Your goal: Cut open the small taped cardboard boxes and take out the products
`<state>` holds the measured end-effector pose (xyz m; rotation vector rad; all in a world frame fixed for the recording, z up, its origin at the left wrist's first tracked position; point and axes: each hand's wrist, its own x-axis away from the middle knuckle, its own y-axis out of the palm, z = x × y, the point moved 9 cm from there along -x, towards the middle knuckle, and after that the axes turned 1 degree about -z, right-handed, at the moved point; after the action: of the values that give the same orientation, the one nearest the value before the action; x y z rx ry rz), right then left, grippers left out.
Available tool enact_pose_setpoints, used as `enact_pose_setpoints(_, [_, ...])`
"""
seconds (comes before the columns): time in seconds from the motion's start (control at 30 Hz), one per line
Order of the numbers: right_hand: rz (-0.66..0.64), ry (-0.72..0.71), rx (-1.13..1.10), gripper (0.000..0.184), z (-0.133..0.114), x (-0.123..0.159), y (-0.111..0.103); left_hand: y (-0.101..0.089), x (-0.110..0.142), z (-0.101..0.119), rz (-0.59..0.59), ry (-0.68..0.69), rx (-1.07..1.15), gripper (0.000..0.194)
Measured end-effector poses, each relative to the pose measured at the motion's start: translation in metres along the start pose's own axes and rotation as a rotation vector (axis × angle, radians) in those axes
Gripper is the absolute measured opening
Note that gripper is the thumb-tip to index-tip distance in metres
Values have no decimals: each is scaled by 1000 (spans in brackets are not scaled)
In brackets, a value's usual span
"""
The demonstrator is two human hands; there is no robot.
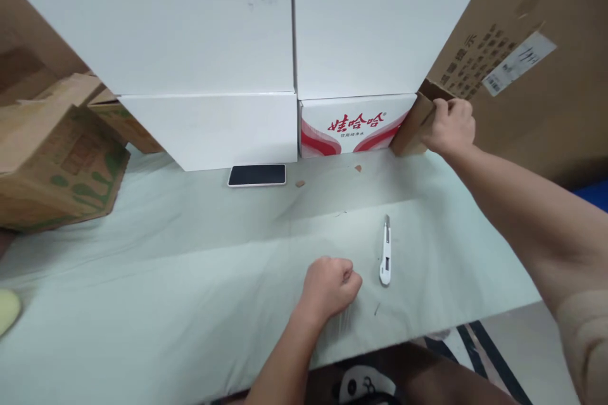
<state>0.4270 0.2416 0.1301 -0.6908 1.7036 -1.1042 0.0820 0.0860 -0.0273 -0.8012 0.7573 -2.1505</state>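
At the right of the white boxes, my right hand (449, 123) pinches the top edge of a small brown cardboard box (412, 123). My left hand (331, 286) is closed in a fist low over the pale cloth, and nothing shows between its fingers. A white utility knife (386, 253) lies to the right of that fist, its tip pointing away from me. Directly left of the small brown box stands a white carton (354, 126) with red lettering and red curves.
Larger white boxes (204, 25) are stacked at the back. A phone (257, 175) lies before them, near small brown scraps (299, 183). Brown cartons (57, 158) with green print stand at left. A big cardboard panel (536, 101) rises behind my right arm. Pale cloth (180, 304) covers the table.
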Motion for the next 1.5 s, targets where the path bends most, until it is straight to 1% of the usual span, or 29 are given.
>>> enact_pose_setpoints(0.07, [30,-113,34,72,-32,14,-6,-6,4,0,34,5,42,30])
enact_pose_setpoints(0.2, [-1,-398,20,68,-99,60,-11,-25,21,-4,114,23,142,32])
enact_pose_setpoints(0.27, [-18,-562,-5,65,-139,86,-15,-38,34,-11,160,17,199,34])
enact_pose_setpoints(0.33, [-52,-719,-36,60,-190,113,-18,-51,50,-21,210,16,262,36])
enact_pose_setpoints(0.4, [-101,-861,-75,53,-251,142,-19,-65,66,-32,263,17,321,38])
enact_pose_setpoints(0.47, [-152,-986,-123,50,-322,173,-17,-78,81,-47,319,16,377,38])
enact_pose_setpoints(0.6, [-261,-1188,-221,47,-480,235,-12,-103,108,-81,405,-27,502,40])
enact_pose_setpoints(0.67, [-291,-1234,-262,45,-558,258,-13,-113,119,-95,432,-37,592,41])
enact_pose_setpoints(0.73, [-280,-1213,-319,40,-627,267,-18,-119,127,-106,453,-55,667,41])
enact_pose_setpoints(0.8, [-248,-1174,-409,33,-686,266,-23,-121,131,-114,440,-90,685,40])
enact_pose_setpoints(0.87, [-226,-1130,-497,30,-729,257,-20,-121,132,-121,393,-125,648,34])
enact_pose_setpoints(0.9, [-232,-1096,-524,29,-744,250,-14,-120,132,-124,370,-141,643,30])
enact_pose_setpoints(0.97, [-274,-1023,-552,25,-762,236,4,-121,132,-133,349,-180,698,24])
enact_pose_setpoints(1.03, [-311,-965,-577,20,-764,223,18,-122,133,-142,367,-202,828,29])
enact_pose_setpoints(1.07, [-313,-946,-589,20,-760,219,20,-123,133,-144,379,-199,904,33])
enact_pose_setpoints(1.13, [-292,-917,-587,25,-744,212,17,-125,133,-144,412,-174,1022,40])
enact_pose_setpoints(1.2, [-257,-886,-548,36,-720,209,6,-127,134,-144,467,-139,1077,42])
enact_pose_setpoints(1.23, [-237,-878,-529,37,-706,209,-1,-130,135,-144,516,-124,1092,42])
enact_pose_setpoints(1.27, [-217,-873,-512,34,-689,210,-9,-133,139,-146,588,-110,1104,42])
enact_pose_setpoints(1.3, [-196,-870,-503,27,-671,212,-18,-139,144,-150,689,-101,1114,42])
enact_pose_setpoints(1.33, [-177,-872,-507,19,-651,214,-26,-146,154,-157,819,-99,1124,41])
enact_pose_setpoints(1.37, [-166,-878,-522,12,-628,218,-34,-152,166,-165,968,-108,1133,41])
enact_pose_setpoints(1.43, [-162,-896,-575,11,-576,225,-47,-163,197,-182,1290,-147,1137,41])
enact_pose_setpoints(1.5, [-169,-891,-645,12,-513,233,-59,-168,229,-196,1592,-169,1118,42])
